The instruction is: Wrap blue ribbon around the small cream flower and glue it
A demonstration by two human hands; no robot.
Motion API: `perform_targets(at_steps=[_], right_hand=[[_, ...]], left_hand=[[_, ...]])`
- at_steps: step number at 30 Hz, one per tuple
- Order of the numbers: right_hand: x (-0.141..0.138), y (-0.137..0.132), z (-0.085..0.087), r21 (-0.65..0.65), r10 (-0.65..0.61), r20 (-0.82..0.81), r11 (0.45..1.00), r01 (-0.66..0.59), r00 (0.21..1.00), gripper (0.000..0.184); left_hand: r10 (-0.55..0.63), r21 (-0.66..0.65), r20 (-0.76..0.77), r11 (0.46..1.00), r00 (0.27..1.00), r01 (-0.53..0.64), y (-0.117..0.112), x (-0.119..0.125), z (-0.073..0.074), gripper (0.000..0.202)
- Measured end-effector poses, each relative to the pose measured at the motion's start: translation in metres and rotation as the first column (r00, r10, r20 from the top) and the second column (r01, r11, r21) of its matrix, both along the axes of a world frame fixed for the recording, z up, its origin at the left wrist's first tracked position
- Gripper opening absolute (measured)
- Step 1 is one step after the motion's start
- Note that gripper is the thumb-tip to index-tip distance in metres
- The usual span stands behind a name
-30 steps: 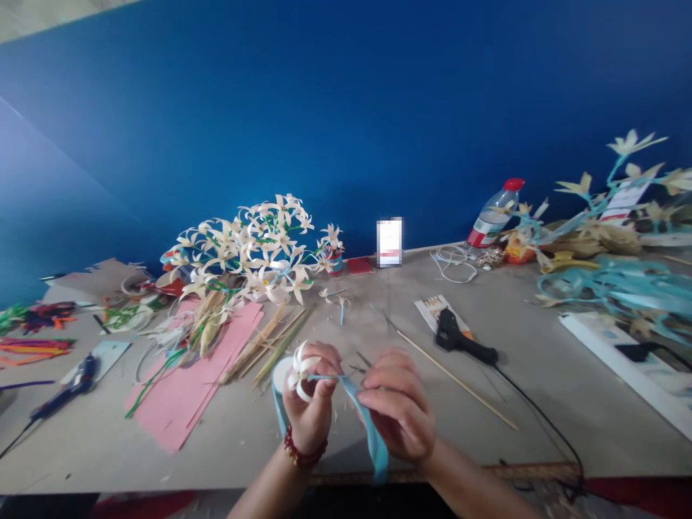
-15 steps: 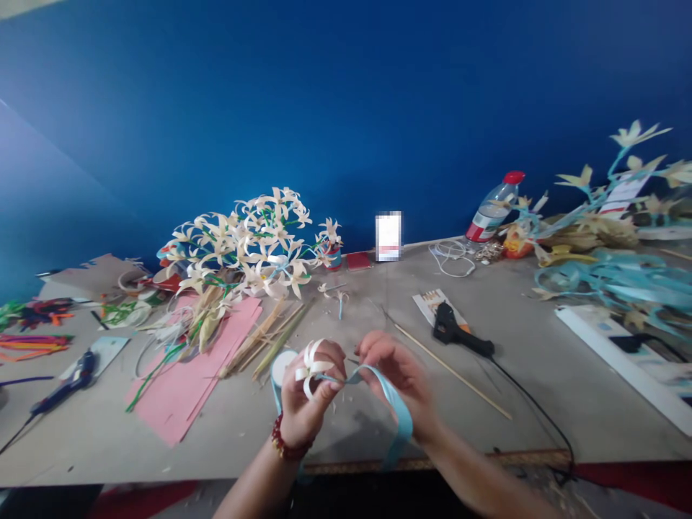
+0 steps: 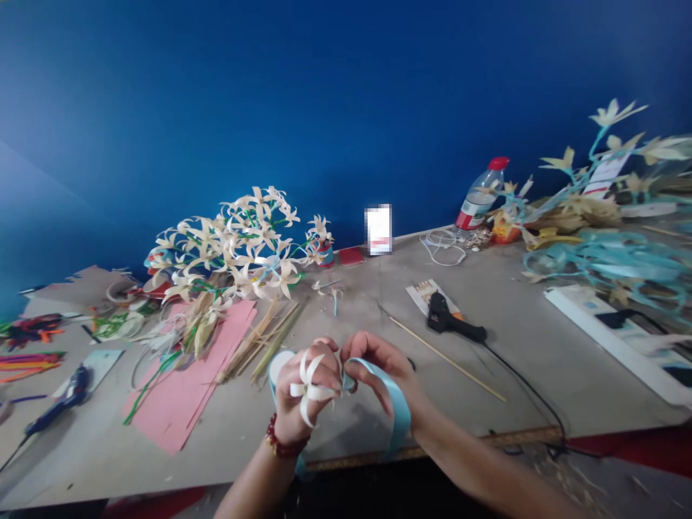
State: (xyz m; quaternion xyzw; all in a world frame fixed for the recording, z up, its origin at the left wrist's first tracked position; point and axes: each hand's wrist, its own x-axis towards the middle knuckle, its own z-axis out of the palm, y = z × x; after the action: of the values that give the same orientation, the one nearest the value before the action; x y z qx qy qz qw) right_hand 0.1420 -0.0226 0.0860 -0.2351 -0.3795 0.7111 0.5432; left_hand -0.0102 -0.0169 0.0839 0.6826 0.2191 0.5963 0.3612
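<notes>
My left hand [image 3: 303,393], with a beaded bracelet at its wrist, is closed around the base of a cream artificial flower [image 3: 309,389] whose curled petals face me. Close against it, my right hand [image 3: 381,367] pinches a light blue ribbon [image 3: 398,407] at the flower's stem. The ribbon loops over the right fingers and hangs down below the table edge. Behind my left hand shows part of a white roll [image 3: 280,366] with blue ribbon round its edge. The stem itself is mostly hidden by my fingers.
A black glue gun [image 3: 451,319] and a thin stick [image 3: 440,349] lie to the right. Pink sheets [image 3: 178,389], dry stalks [image 3: 264,339] and a blue glue gun [image 3: 68,400] lie left. Many cream flowers [image 3: 232,245] stand behind. A bottle [image 3: 481,194] and power strip [image 3: 610,346] are at right.
My hands have drawn closer together, and the flower has turned more toward me. The ribbon is now pinched right beside the left fingers. The whole view has shifted slightly.
</notes>
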Motion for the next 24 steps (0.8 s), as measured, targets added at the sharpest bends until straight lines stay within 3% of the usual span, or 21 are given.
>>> perform_targets(at_steps=[5, 14, 21, 24], right_hand=[[0.000, 0.000, -0.001, -0.046, 0.031, 0.004, 0.998, -0.031, 0.999, 0.025], [0.000, 0.003, 0.000, -0.171, 0.115, 0.057, 0.980, -0.104, 0.992, 0.033], [0.000, 0.007, -0.007, -0.368, 0.279, -0.077, 0.884, -0.287, 0.957, 0.030], [0.000, 0.011, -0.004, -0.383, 0.368, -0.099, 0.843, -0.377, 0.924, 0.029]], left_hand=[[-0.036, -0.024, 0.048, 0.999, 0.998, 0.037, 0.001, 0.001, -0.001, 0.017], [0.045, 0.000, 0.008, 0.999, 0.999, -0.045, 0.004, -0.007, -0.013, 0.021], [0.013, -0.010, -0.008, 1.000, 1.000, -0.013, 0.004, -0.004, -0.010, 0.023], [0.024, -0.024, -0.033, 0.999, 0.999, -0.025, 0.003, -0.003, -0.010, 0.028]])
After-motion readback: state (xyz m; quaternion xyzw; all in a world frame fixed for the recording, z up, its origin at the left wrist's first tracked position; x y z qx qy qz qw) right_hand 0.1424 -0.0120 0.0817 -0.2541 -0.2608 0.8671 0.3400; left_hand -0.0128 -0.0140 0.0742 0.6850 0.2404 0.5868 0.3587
